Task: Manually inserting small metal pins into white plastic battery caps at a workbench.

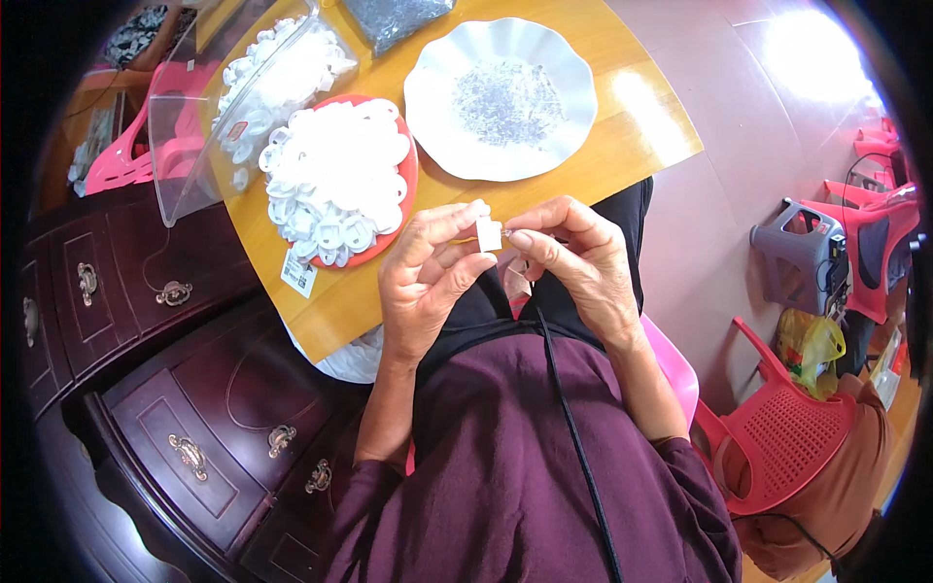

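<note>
Between the thumb and fingers of my left hand [425, 277] is a small white plastic part [489, 234], held up over my lap. My right hand [588, 267] is closed in a pinch right beside that part, its fingertips at the part's right side. Whatever the right fingertips grip is too small to make out. Beyond my left hand, a red plate [409, 204] bears a heap of similar white plastic parts [340, 175]. A white scalloped plate [428, 107] farther off holds many tiny silvery pieces [507, 102].
Everything stands on a yellow wooden table [637, 121]. A clear bag of white parts [282, 73] and a bag of dark pieces [398, 17] lie at its far side. Dark drawers [185, 389] flank my left; a red chair [787, 428] and grey stool [797, 248] stand right.
</note>
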`<state>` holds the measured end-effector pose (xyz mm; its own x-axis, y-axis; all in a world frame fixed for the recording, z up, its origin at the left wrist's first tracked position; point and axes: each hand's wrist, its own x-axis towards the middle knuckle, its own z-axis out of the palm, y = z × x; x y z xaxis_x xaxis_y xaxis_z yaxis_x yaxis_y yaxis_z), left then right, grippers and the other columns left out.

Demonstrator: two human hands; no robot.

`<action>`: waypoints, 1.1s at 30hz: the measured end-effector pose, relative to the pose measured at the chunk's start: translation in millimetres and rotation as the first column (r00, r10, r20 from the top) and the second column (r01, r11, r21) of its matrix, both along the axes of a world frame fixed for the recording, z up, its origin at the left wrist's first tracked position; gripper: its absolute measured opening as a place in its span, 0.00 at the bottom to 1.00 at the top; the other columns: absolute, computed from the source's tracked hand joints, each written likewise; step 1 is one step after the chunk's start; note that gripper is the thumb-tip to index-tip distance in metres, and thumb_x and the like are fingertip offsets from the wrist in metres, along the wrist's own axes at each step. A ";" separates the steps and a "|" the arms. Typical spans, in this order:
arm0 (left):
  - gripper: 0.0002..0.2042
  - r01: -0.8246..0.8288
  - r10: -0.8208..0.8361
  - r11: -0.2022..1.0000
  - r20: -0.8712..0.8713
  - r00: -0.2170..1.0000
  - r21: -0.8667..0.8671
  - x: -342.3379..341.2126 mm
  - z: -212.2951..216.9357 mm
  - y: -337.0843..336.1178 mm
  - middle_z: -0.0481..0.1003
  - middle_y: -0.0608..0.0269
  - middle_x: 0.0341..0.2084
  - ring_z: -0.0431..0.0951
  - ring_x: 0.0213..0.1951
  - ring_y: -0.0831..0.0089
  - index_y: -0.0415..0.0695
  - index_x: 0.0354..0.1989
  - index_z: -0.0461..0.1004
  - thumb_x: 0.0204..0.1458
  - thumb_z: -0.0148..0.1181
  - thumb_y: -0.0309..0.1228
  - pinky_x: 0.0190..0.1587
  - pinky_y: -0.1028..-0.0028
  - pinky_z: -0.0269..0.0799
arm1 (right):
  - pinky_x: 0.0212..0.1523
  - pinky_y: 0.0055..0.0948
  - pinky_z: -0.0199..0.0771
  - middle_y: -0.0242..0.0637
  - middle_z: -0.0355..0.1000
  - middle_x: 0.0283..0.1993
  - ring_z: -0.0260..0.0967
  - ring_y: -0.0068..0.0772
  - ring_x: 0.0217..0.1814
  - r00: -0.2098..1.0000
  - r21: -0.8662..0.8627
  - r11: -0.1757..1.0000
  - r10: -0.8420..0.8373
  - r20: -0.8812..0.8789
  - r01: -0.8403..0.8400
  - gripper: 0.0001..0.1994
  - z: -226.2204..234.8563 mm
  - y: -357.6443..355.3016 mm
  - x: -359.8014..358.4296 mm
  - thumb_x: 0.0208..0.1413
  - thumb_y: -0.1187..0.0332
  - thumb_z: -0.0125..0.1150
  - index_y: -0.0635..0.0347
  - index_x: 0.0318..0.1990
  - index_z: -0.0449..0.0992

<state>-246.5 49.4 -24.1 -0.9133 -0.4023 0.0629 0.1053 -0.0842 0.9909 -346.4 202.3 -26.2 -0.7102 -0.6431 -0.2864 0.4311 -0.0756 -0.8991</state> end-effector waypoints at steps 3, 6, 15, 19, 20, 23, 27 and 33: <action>0.18 0.016 -0.017 0.999 -0.008 1.000 -0.048 1.8 -1.5 -1.4 0.69 0.55 0.52 0.75 0.53 0.68 0.34 0.51 0.73 0.51 0.63 0.14 0.56 0.71 0.75 | 0.24 0.10 0.66 0.26 0.74 0.30 0.65 0.08 0.24 0.999 0.015 1.000 0.017 -0.032 -0.016 0.07 -0.9 1.2 0.0 0.58 0.70 0.65 0.63 0.40 0.78; 0.18 0.030 -0.030 0.999 -0.004 1.000 -0.046 3.4 1.3 -1.7 0.70 0.56 0.51 0.75 0.51 0.69 0.34 0.50 0.74 0.50 0.63 0.14 0.55 0.72 0.76 | 0.24 0.11 0.65 0.26 0.75 0.29 0.65 0.09 0.24 0.999 0.004 1.000 0.030 -0.043 -0.029 0.06 -1.1 1.6 0.4 0.58 0.70 0.65 0.63 0.39 0.79; 0.16 0.013 -0.012 1.000 0.049 0.999 -0.012 4.8 -5.0 1.1 0.71 0.59 0.49 0.76 0.50 0.72 0.35 0.47 0.76 0.49 0.65 0.15 0.54 0.74 0.76 | 0.25 0.13 0.67 0.28 0.76 0.29 0.66 0.10 0.24 0.992 0.018 0.999 0.035 -0.125 -0.033 0.05 -4.3 1.7 1.7 0.57 0.73 0.65 0.65 0.37 0.79; 0.16 0.022 -0.021 0.999 0.053 0.998 -0.030 5.7 -9.8 -0.7 0.71 0.60 0.49 0.76 0.49 0.72 0.35 0.47 0.77 0.49 0.65 0.15 0.54 0.74 0.76 | 0.25 0.14 0.68 0.28 0.76 0.28 0.67 0.11 0.24 0.990 0.020 1.000 0.019 -0.142 -0.016 0.04 -11.9 -0.3 5.0 0.57 0.74 0.65 0.65 0.36 0.79; 0.15 0.035 -0.034 0.999 0.070 0.997 -0.014 5.7 -11.0 -1.7 0.71 0.60 0.49 0.76 0.49 0.72 0.35 0.47 0.77 0.49 0.65 0.15 0.54 0.74 0.76 | 0.25 0.14 0.68 0.28 0.76 0.27 0.67 0.11 0.24 0.994 0.004 1.000 0.021 -0.106 -0.021 0.04 -14.7 -0.5 5.3 0.57 0.74 0.65 0.65 0.36 0.79; 0.14 0.041 -0.042 0.999 0.074 0.996 0.014 3.8 -13.5 -4.1 0.70 0.60 0.49 0.76 0.50 0.72 0.35 0.46 0.76 0.50 0.65 0.15 0.54 0.74 0.76 | 0.25 0.14 0.68 0.28 0.76 0.28 0.67 0.10 0.24 0.995 0.017 1.000 0.013 -0.102 -0.011 0.04 -13.6 -4.1 4.4 0.57 0.74 0.65 0.65 0.36 0.79; 0.15 0.028 -0.031 0.996 0.042 0.999 0.085 -1.2 -14.6 -8.1 0.70 0.59 0.50 0.76 0.50 0.72 0.33 0.47 0.74 0.51 0.64 0.15 0.54 0.74 0.75 | 0.25 0.13 0.69 0.28 0.76 0.29 0.68 0.11 0.25 0.994 0.063 0.998 0.029 -0.108 -0.022 0.04 -2.3 -10.8 -3.7 0.57 0.74 0.64 0.65 0.37 0.79; 0.17 0.000 0.005 0.992 -0.039 0.999 0.130 -14.9 -7.0 -16.4 0.69 0.55 0.52 0.76 0.51 0.70 0.32 0.50 0.72 0.51 0.63 0.14 0.54 0.73 0.76 | 0.28 0.14 0.71 0.31 0.76 0.34 0.69 0.12 0.28 0.999 -0.046 0.998 0.031 -0.034 -0.032 0.07 8.2 -22.4 -13.9 0.60 0.71 0.63 0.66 0.40 0.78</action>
<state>-261.3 32.9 -31.1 -0.9104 -0.4113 0.0453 0.1437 -0.2117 0.9667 -360.3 179.9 -18.0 -0.6979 -0.6775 -0.2322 0.4036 -0.1042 -0.9090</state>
